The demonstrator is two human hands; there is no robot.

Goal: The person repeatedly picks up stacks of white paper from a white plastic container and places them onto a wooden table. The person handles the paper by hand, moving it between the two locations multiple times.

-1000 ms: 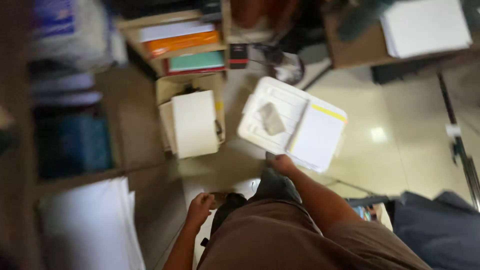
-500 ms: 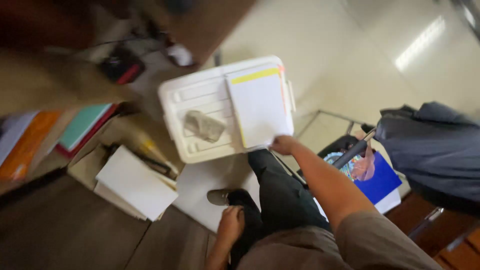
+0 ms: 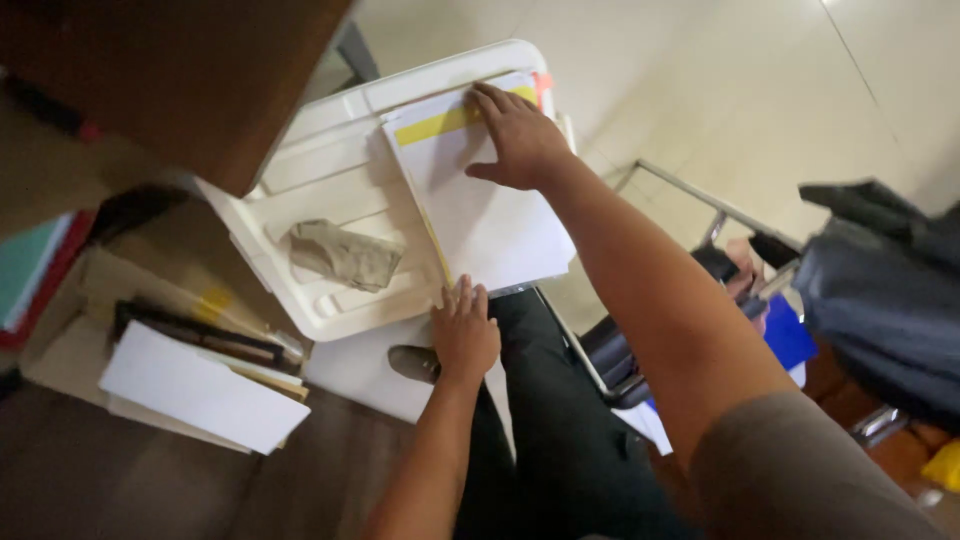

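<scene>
Paper stack [image 3: 480, 210] (yellow strip along its far edge) lies on a white plastic bin lid [image 3: 330, 180]; right hand [image 3: 515, 140] presses flat on it, left hand [image 3: 465, 335] fingers touch its near edge. Crumpled cloth [image 3: 345, 255] sits alongside; the lid's far corner is hidden by a brown tabletop [image 3: 170, 80].

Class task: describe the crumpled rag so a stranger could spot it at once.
Find the white plastic lid in mid-picture. Left of the paper stack under both hands lies the rag. It alone is grey-brown and wrinkled; its neighbours are flat and white.

White paper stack [image 3: 480, 215] with yellow top strip, flat on white plastic lid [image 3: 330, 190].
</scene>
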